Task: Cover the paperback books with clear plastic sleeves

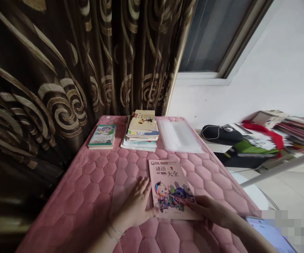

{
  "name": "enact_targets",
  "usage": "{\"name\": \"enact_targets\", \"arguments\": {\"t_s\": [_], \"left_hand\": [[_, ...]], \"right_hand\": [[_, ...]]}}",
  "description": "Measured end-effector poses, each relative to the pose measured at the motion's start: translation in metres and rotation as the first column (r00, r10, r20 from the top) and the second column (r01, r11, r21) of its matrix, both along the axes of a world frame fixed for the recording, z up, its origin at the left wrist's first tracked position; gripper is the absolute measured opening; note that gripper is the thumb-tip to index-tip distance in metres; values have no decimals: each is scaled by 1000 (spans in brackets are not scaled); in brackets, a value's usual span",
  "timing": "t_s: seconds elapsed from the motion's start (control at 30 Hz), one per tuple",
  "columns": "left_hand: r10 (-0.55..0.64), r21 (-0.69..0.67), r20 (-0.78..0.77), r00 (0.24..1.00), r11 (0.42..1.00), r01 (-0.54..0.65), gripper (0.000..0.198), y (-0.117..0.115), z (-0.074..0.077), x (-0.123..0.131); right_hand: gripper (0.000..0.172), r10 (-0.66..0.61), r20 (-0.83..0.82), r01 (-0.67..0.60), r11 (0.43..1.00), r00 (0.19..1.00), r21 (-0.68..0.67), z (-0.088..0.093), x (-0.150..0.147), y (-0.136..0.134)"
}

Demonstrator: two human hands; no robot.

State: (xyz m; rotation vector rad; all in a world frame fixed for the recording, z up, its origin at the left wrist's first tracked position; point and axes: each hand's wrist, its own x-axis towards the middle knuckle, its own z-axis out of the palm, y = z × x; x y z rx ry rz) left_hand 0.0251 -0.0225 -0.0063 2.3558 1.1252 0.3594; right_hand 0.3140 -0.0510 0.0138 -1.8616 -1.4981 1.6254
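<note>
A pink children's book with cartoon figures and Chinese characters on its cover lies flat on the pink quilted surface. My left hand lies flat with fingers spread beside the book's left edge, on a clear plastic sheet; its thumb touches the book's lower left corner. My right hand rests at the book's lower right corner, fingers closed on the edge. Bracelets circle my left wrist.
A stack of books stands at the back middle, a single green-covered book to its left, and clear plastic sleeves to its right. A dark patterned curtain hangs on the left. Cluttered books and bags lie right of the surface.
</note>
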Motion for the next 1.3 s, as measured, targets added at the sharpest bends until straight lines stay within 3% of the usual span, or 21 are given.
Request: {"name": "enact_targets", "arguments": {"t_s": [0.07,0.13,0.23,0.3,0.47,0.67,0.8,0.97,1.3], "left_hand": [[-44,16,-93,995,999,46,99,-2,1,1],[-49,43,-154,987,997,56,108,-2,0,2],[-22,70,-207,978,997,37,110,7,-2,0],[-11,81,-211,977,996,29,110,18,-2,-4],[-29,86,-146,989,995,42,110,38,3,-21],[-77,24,-129,989,996,81,106,37,15,-30],[-66,22,-117,991,997,69,102,36,15,-32],[-54,40,-104,993,998,58,103,36,13,-30],[-28,17,-37,999,999,28,89,31,14,-24]], "right_hand": [[48,-36,166,28,998,985,48,2,-1,15],[42,-123,307,70,982,944,178,0,-5,31],[34,-220,448,35,923,867,384,-8,-18,53],[32,-233,480,0,900,845,437,-12,-28,65],[33,-263,514,-39,863,817,504,-14,-46,79],[29,-286,543,-77,831,790,551,-27,-49,75],[30,-286,527,-90,812,801,577,-26,-49,71],[33,-265,497,-60,836,826,546,-21,-49,68],[34,-238,492,-99,820,837,564,-25,-42,69]]}}
